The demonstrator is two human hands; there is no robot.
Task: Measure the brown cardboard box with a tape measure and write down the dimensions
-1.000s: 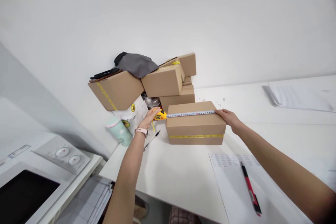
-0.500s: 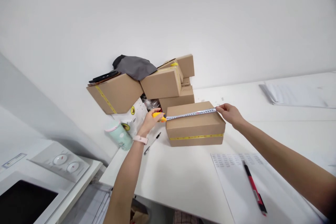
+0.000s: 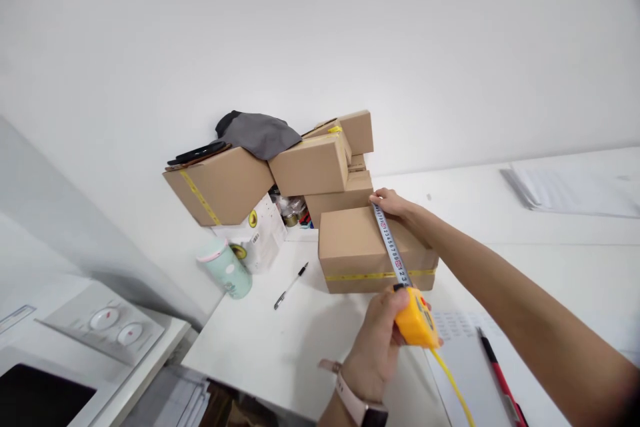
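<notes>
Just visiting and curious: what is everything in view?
Table: 1, white, centre
Front box: 1, brown, on table
Tape measure: 1, yellow, blade across front box
Stacked boxes: at least five, brown, back left
Cloth: 1, grey, on stack
Flat items: some, dark, on leftmost box
Package: 1, white, below stack
Tumbler: 1, mint, table's left
Pen: 1, black-tipped, near tumbler
Sheet: 1, white, front right
Red pen: 1, red-black, on sheet
Papers: several, white, back right and lower left
Appliance: 1, white, left
Watch: 1, pink, lower centre
Left hand: 1, around tape measure
Right hand: 1, at tape's end
</notes>
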